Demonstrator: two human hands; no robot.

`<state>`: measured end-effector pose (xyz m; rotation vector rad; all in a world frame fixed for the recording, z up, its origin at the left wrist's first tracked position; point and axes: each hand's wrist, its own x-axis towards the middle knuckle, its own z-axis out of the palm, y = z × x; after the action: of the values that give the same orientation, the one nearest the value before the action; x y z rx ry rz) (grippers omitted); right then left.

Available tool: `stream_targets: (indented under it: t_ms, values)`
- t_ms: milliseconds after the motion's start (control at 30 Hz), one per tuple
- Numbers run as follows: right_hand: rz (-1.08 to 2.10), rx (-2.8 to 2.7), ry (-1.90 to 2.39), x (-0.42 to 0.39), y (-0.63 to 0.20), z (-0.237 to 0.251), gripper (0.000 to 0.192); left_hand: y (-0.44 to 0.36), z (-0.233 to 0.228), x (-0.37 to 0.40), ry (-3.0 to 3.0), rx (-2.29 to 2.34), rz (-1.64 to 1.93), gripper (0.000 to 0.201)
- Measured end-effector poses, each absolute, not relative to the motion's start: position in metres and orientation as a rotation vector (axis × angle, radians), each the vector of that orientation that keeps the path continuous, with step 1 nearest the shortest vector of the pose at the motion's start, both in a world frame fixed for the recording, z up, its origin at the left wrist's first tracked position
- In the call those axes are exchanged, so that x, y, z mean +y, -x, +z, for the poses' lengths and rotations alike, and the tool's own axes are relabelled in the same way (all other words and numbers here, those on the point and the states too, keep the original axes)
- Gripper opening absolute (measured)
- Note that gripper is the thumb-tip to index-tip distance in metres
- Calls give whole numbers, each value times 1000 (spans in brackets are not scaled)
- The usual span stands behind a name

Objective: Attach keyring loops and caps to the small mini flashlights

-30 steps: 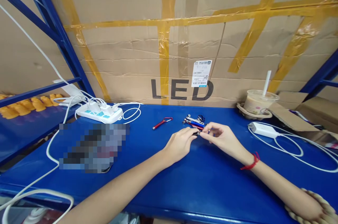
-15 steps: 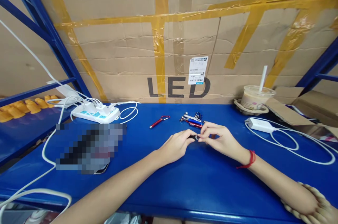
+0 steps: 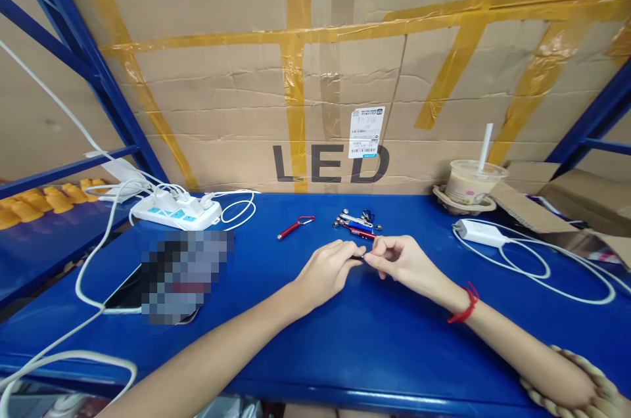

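Above the middle of the blue tabletop, my left hand is closed around a small black flashlight, most of it covered by the fingers. My right hand meets it from the right, thumb and forefinger pinched at the flashlight's end; what lies between those fingertips is too small and hidden to make out. Just behind the hands is a small pile with a red flashlight, a blue flashlight, a silver flashlight and several small metal parts. A red flashlight with a carabiner lies apart to the left.
A white power strip with plugs and cables stands at the back left. In front of it lies a phone, partly pixelated. A drink cup in a carton holder, a white charger and an open cardboard box occupy the right.
My right fingertips have drawn closer together at the flashlight's end, and less of the black body shows. Both hands have shifted slightly left in view, along with the whole scene.
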<state>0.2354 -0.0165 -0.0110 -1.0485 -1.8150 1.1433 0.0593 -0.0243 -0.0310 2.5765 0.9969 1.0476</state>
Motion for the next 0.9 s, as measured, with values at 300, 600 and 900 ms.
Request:
stream_targets:
  t_ms: [300, 600, 900]
  values:
    - [1128, -1820, 1172, -8, -238, -16, 45, -61, -27, -19, -2601, 1099, 964, 24]
    - [289, -1990, 1284, 25, -269, -19, 27, -66, -26, -18, -2456, 1273, 975, 24]
    - [-93, -2230, 1302, 65, -267, -50, 34, -62, -22, -23, -2502, 1373, 827, 28]
